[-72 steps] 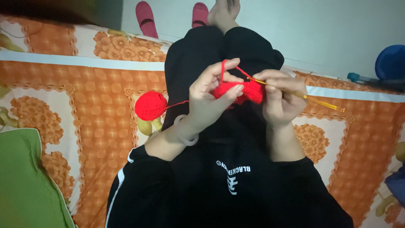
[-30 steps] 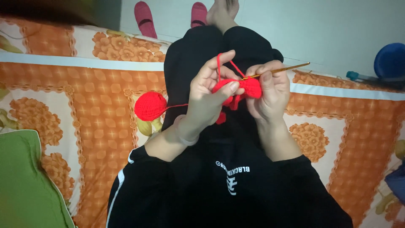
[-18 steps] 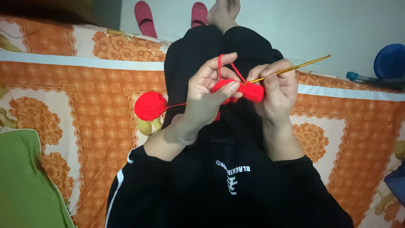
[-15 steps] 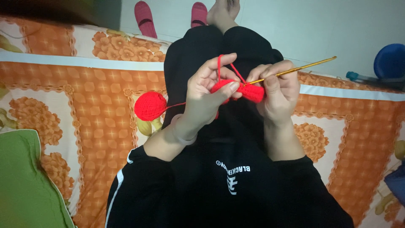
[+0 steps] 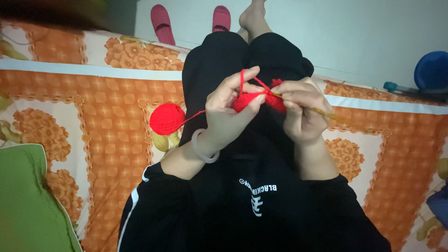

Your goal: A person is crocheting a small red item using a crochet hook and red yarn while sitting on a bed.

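Person seated on an orange floral sheet [image 5: 93, 140], legs in black trousers [image 5: 261, 56] stretched away from the camera, one bare foot [image 5: 252, 16] at the far end. Landmark: the red crochet piece [image 5: 254, 99], held up over the lap, between both hands. Left hand [image 5: 231, 109] just left of the piece, thumb and fingers pinched on its near edge; forefinger raised, a strand of red yarn [image 5: 242, 79] looped over it and running down to the piece. A pale bangle [image 5: 203, 147] sits on that wrist, below and left of the piece. Right hand [image 5: 303, 112] just right of the piece, fingers curled tight around a gold hook [image 5: 326, 112]; the hook's shaft slants out to the right and down from the fist and is blurred, its tip lost at the piece. Whether the right fingers also touch the piece, cannot tell. Yarn ball [image 5: 167, 118], red, lies on the sheet well left of the piece, beside the left thigh; a thin strand runs from it towards the left hand. Two pink slippers [image 5: 162, 23] on the pale floor far beyond the piece, near the foot. Green cushion [image 5: 28, 200] at lower left, far from the piece. Blue round object [image 5: 431, 72] far right of the piece, at the frame edge; kind unclear.
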